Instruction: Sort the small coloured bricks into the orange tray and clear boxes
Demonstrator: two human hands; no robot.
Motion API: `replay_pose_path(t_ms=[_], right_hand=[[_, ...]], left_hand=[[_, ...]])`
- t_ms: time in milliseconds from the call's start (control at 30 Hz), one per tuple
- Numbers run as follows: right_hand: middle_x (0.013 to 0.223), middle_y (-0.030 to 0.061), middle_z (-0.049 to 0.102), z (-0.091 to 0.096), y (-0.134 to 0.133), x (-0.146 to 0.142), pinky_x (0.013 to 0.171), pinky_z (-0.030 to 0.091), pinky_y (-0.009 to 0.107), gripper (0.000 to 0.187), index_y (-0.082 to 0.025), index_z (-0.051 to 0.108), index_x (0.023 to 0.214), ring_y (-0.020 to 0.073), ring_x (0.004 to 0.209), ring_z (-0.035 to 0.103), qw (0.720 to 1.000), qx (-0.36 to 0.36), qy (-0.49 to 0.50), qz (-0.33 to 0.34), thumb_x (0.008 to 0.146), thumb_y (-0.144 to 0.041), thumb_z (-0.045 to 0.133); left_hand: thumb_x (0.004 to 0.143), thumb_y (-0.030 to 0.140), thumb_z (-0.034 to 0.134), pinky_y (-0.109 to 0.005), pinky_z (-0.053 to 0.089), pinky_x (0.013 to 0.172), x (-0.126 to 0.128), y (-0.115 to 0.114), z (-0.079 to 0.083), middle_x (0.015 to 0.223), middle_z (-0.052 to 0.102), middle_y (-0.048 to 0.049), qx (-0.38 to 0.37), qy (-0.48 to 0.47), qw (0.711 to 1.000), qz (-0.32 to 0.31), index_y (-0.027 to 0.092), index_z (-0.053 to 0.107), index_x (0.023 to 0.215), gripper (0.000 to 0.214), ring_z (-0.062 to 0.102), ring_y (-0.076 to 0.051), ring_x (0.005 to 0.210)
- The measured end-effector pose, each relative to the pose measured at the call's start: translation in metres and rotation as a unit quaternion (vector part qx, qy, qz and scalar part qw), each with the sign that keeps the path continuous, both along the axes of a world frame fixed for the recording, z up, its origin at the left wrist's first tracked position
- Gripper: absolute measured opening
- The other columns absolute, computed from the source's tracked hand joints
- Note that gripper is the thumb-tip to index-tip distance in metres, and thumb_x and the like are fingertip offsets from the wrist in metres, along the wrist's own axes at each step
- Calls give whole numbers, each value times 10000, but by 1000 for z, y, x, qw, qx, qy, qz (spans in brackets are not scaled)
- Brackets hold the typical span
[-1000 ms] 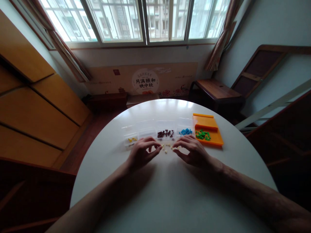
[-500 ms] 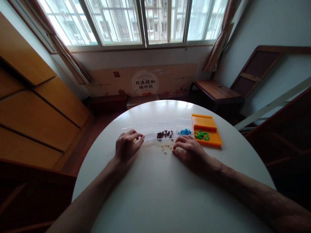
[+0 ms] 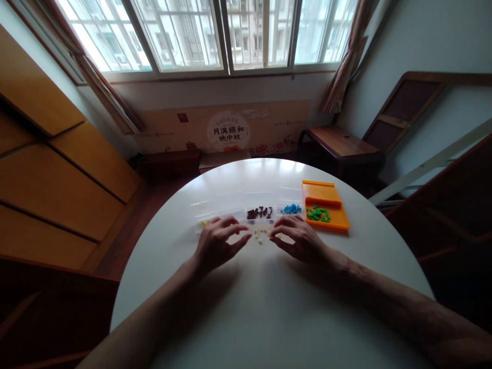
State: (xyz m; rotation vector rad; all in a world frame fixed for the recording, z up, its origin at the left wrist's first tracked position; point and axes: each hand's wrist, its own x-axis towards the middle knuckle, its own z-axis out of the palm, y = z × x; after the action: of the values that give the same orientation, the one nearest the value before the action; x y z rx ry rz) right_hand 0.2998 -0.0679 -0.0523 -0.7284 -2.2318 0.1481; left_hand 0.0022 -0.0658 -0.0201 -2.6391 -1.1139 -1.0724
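The left hand [image 3: 220, 238] sits beside scattered pale pieces [image 3: 260, 241] on the worktop [image 3: 269, 318], thumb and forefinger parted, bare. The right hand [image 3: 302, 237] has its grip nearly closed among them (its hold I cannot tell).

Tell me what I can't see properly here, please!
All in the head view:
- Yellow bits: partly hidden by the left hand.
- Pale bits: too small to make out their exact shape.
- Right hand: the bits by its fingertips are too tiny to tell whether it grips one.
- Table: its near side is cut off by the bottom edge.
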Motion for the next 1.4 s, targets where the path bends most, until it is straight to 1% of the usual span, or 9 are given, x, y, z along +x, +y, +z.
replay_pose_path(t_ms=[100, 200, 567, 667, 800, 933, 1033, 1267, 1400], right_hand=[[1059, 57, 766, 3, 0, -3, 908, 500, 381, 27, -234, 719, 1081, 217, 985, 718, 999, 11, -1, 35, 1083, -247, 696], [1014, 43, 765, 5, 0, -5, 889, 489, 376, 25, -237, 721, 1085, 207, 955, 721, 998, 27, -2, 52, 1077, -248, 700], [1046, 58, 782, 6, -3, -5, 916, 517, 399, 70, -253, 727, 1107, 223, 984, 725, 999, 5, -15, 37, 1081, -248, 662], [1071, 74, 774, 10, -4, 1, 930, 510, 414, 74, -241, 698, 1093, 247, 992, 701, 1000, -14, -24, -1, 1026, -212, 683], [1029, 61, 763, 16, -3, 13, 927, 484, 431, 131, -238, 670, 1004, 264, 949, 646, 996, -34, -85, -25, 910, -197, 751], [1023, 52, 768, 18, -2, 18, 920, 471, 420, 80, -240, 694, 953, 253, 951, 632, 993, -47, -110, -24, 934, -239, 771], [984, 48, 768, 20, -2, 16, 921, 471, 416, 80, -237, 701, 915, 238, 925, 641, 992, -55, -115, -20, 954, -240, 770], [996, 42, 791, 19, -2, 16, 955, 490, 423, 83, -247, 736, 944, 227, 917, 687, 994, -67, -87, -1, 1025, -243, 721], [1005, 49, 790, 12, -1, 14, 957, 506, 427, 97, -248, 747, 973, 228, 930, 711, 996, -87, -20, 13, 1041, -318, 754]], left_hand=[[1013, 385, 802, -323, 517, 751, 20, -8, -5, 913, 808, -4, -19, -13, 998, -66, 253, 831, 993, 136, 713, -132, 717], [1045, 353, 769, -314, 503, 743, 29, -10, -8, 894, 808, 1, -36, -17, 994, -100, 253, 829, 981, 133, 715, -119, 706], [1055, 314, 721, -323, 494, 731, 31, -11, -9, 864, 811, -1, -56, -12, 993, -101, 265, 838, 961, 157, 699, -119, 664], [1038, 302, 728, -323, 494, 751, 22, -6, -5, 879, 815, 0, -36, -16, 998, -56, 263, 841, 943, 153, 703, -124, 687], [1044, 335, 718, -331, 475, 738, -8, 5, 4, 848, 790, 11, -45, -17, 997, 59, 254, 845, 943, 181, 595, -103, 569], [1029, 341, 732, -345, 494, 750, -35, 16, 4, 870, 779, 3, -54, -16, 987, 153, 251, 845, 934, 172, 575, -125, 588], [1031, 356, 732, -347, 498, 737, -42, 20, 2, 880, 782, -13, -42, -10, 983, 179, 243, 846, 943, 183, 613, -152, 642], [1021, 381, 745, -363, 541, 797, -41, 18, 0, 906, 778, -21, -50, 4, 986, 157, 254, 853, 983, 171, 646, -162, 671], [1016, 410, 760, -358, 563, 801, -25, 8, 2, 905, 787, -25, -36, -10, 997, 66, 255, 848, 997, 179, 653, -143, 650]])
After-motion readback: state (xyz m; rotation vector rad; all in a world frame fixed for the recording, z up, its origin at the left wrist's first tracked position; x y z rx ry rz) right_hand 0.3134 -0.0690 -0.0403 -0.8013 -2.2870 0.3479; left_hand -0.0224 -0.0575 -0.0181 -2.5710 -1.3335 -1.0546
